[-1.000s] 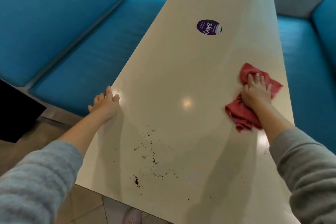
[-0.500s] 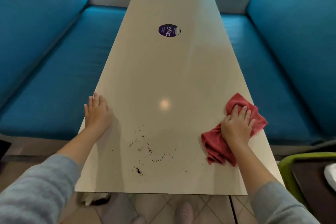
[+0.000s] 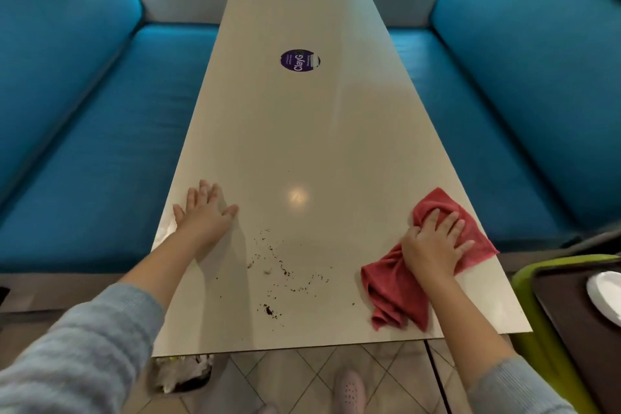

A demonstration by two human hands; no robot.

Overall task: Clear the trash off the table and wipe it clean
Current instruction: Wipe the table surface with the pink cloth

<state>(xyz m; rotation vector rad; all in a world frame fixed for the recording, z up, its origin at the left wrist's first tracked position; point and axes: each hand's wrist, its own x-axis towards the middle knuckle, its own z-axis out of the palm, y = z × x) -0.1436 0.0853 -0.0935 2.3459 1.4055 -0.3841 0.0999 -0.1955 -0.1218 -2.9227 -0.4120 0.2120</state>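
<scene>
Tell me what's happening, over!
Left hand flat on table. Right hand pressing red cloth. Crumbs between them, not yet wiped. Nothing between cloth and crumbs.

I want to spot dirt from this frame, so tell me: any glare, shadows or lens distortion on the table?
Head view: one round glare spot on the table, beyond the crumbs, not covering them; head view: a soft shadow lies beside the left hand and forearm; head view: the wide-angle lens bows the blue benches outward; the crumbs look sharp.
</scene>
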